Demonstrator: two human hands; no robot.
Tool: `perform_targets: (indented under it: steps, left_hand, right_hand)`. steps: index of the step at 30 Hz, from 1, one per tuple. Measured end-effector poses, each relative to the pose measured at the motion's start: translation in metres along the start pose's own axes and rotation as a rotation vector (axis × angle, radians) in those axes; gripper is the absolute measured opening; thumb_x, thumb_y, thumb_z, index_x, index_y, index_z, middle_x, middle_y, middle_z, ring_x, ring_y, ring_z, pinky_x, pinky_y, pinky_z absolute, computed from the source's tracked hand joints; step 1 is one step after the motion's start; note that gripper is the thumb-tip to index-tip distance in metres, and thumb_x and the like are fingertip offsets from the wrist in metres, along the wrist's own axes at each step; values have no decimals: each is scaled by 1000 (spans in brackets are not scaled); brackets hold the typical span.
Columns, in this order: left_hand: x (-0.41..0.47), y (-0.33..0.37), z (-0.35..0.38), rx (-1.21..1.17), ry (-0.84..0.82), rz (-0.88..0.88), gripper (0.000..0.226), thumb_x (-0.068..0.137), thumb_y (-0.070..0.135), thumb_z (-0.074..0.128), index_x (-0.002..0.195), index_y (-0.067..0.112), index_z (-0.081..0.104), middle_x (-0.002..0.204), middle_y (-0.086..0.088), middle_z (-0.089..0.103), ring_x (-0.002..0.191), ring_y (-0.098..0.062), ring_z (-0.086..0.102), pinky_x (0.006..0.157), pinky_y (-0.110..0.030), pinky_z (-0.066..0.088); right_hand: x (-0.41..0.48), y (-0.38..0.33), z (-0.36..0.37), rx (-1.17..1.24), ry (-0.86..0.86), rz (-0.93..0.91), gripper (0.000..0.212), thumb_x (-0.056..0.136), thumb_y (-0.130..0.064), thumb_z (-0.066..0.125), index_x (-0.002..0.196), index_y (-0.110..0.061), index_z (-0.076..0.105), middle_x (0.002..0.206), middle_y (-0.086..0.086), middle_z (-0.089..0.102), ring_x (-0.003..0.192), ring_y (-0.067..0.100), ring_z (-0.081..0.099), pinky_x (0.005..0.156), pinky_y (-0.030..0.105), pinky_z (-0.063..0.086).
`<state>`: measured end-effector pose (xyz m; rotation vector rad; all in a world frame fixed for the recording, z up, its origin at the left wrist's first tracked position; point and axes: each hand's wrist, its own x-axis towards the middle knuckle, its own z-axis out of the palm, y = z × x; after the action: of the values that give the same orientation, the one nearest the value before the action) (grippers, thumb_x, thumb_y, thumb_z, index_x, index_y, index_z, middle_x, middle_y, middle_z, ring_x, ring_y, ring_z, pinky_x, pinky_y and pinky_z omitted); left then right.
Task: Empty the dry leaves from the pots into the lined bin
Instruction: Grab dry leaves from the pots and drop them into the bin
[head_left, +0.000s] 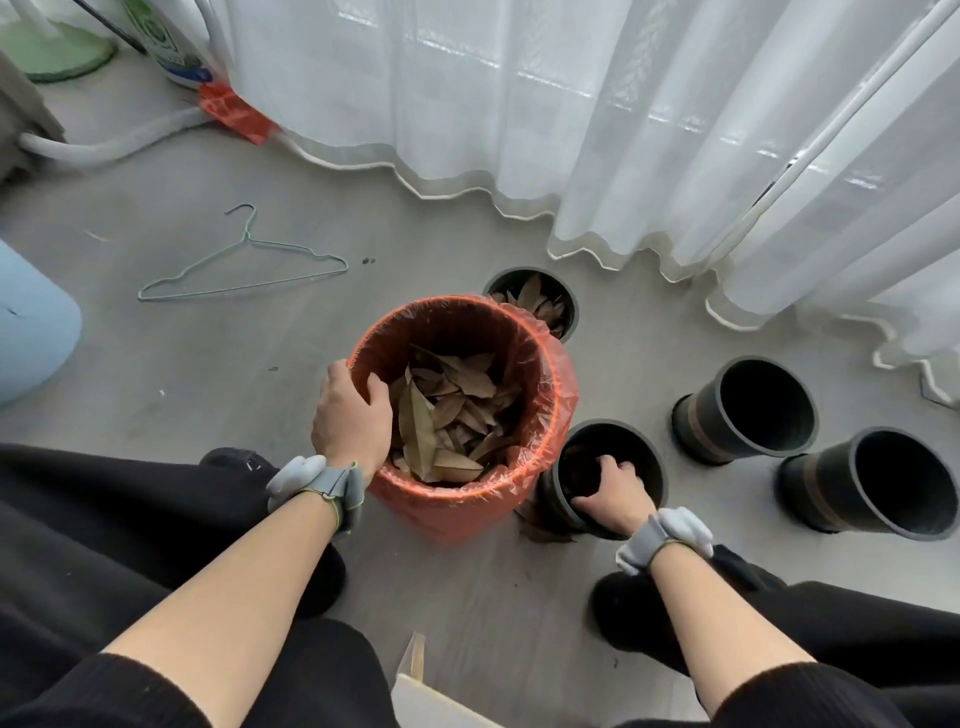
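Note:
An orange bin (447, 512) lined with a clear orange bag stands on the floor, holding several dry brown leaves (452, 415). My left hand (352, 421) grips its near-left rim, fingers curled inside. Just right of the bin is a black pot (644, 452); my right hand (613, 491) reaches into it, fingers curled down among dark leaf bits, and what they hold is hidden. Behind the bin a black pot (566, 301) holds dry leaves. Two more black pots, one (748, 410) nearer and one (872, 488) farther right, look empty.
White curtains (571, 130) hang to the floor behind the pots. A wire hanger (244, 270) lies on the grey floor to the left. A pale blue object (31, 332) sits at the left edge. My dark-clothed legs fill the bottom of the view.

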<state>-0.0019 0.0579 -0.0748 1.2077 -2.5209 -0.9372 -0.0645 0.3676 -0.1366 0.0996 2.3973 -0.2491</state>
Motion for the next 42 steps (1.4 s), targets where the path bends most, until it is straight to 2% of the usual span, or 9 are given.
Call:
perform_targets:
  steps: [5, 10, 16, 22, 28, 31, 36, 40, 42]
  left_hand:
    - [0, 0, 0, 10, -11, -9, 34, 98, 40, 41, 120, 14, 45, 111, -11, 60, 95, -34, 57, 73, -36, 41]
    - [-1, 1, 0, 21, -2, -15, 34, 99, 41, 41, 120, 14, 45, 109, -10, 60, 94, -32, 57, 73, -37, 43]
    - [2, 0, 1, 16, 12, -21, 36, 99, 45, 40, 117, 14, 47, 110, -8, 60, 95, -32, 57, 71, -34, 38]
    - [5, -4, 2, 29, 8, -14, 39, 99, 46, 37, 117, 13, 46, 110, -11, 60, 95, -35, 58, 69, -35, 38]
    - [3, -7, 1, 18, 7, -22, 41, 100, 47, 35, 118, 11, 46, 111, -13, 60, 95, -37, 57, 68, -36, 36]
    - [1, -7, 0, 14, 9, -12, 42, 100, 47, 34, 119, 11, 45, 112, -14, 60, 96, -37, 58, 69, -36, 36]
    - [1, -4, 1, 12, -1, 0, 43, 100, 47, 34, 121, 12, 45, 114, -14, 59, 97, -38, 57, 70, -37, 38]
    - [0, -5, 0, 14, -2, 7, 43, 100, 47, 33, 120, 12, 45, 114, -14, 59, 97, -37, 57, 70, -37, 38]
    - [0, -5, 1, 11, 0, 8, 43, 100, 47, 33, 120, 11, 45, 113, -15, 59, 97, -38, 57, 70, -37, 37]
  right_hand:
    - [17, -15, 24, -161, 41, 21, 84, 79, -45, 71, 145, -16, 27, 142, 15, 31, 129, 35, 40, 96, 45, 47]
    - [33, -13, 24, -306, 52, -44, 58, 87, -32, 62, 138, -15, 39, 134, 13, 47, 124, 32, 47, 89, 42, 50]
    - [24, -13, 19, -229, 159, -88, 36, 88, -18, 54, 123, -15, 52, 122, 11, 59, 116, 32, 55, 82, 38, 50]
    - [11, -9, -2, 136, 187, -103, 21, 83, -9, 59, 97, -22, 67, 107, 2, 70, 100, 24, 64, 79, 28, 45]
    - [-10, -5, -37, 720, -27, -1, 15, 86, 4, 68, 95, -8, 65, 98, 18, 71, 75, 30, 72, 70, 45, 61]
    - [-32, -7, -71, 991, -179, -11, 21, 86, 4, 68, 105, -3, 62, 82, 10, 74, 65, 16, 73, 53, 26, 58]
    - [-64, -31, -127, 1090, -102, -217, 19, 85, -7, 71, 103, -11, 64, 97, 5, 72, 71, 8, 70, 58, 20, 55]
    - [-87, -80, -137, 1082, 72, -458, 19, 83, -9, 75, 99, -16, 65, 93, 2, 73, 68, 4, 69, 53, 17, 51]
    - [-96, -102, -132, 1039, 119, -584, 23, 78, -16, 80, 97, -21, 67, 94, 0, 73, 79, 8, 72, 61, 20, 55]
